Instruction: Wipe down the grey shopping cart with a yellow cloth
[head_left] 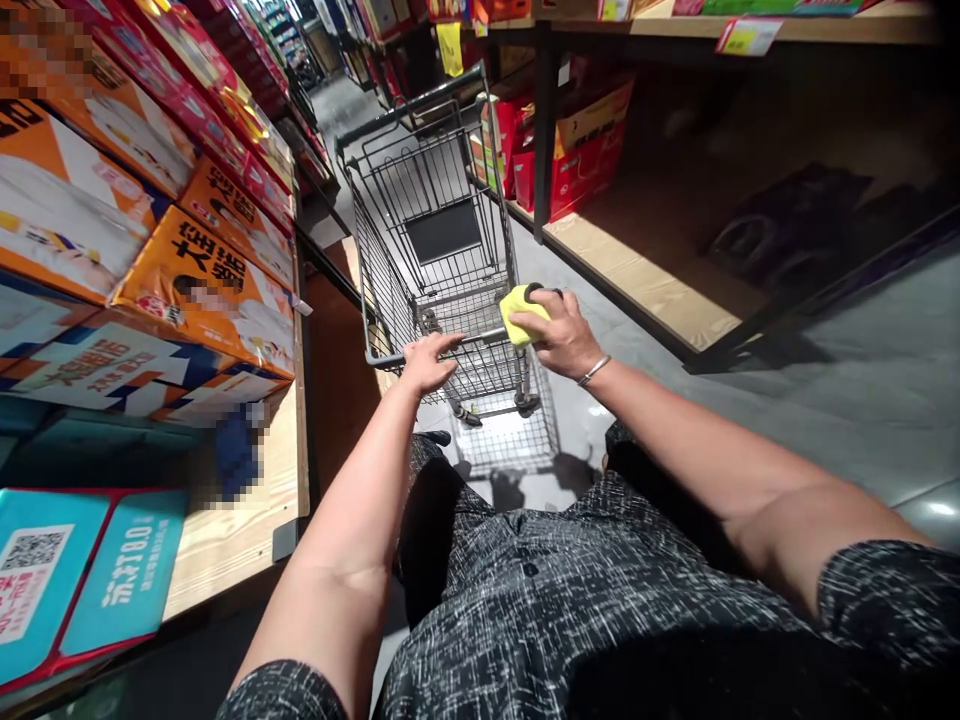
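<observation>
A grey wire shopping cart (435, 200) stands in a shop aisle in front of me, its basket holding nothing I can see. My left hand (427, 362) rests on the cart's handle bar at the left, fingers curled loosely over it. My right hand (561, 332) grips a yellow cloth (523, 311) and presses it on the right end of the handle bar. A metal bracelet (594, 371) sits on my right wrist.
Orange and white boxes (202, 285) are stacked on a wooden shelf (240, 520) at my left, with teal boxes (67, 580) lower down. Red boxes (577, 150) sit on a low shelf at the right. The grey floor (862, 380) runs between the shelves.
</observation>
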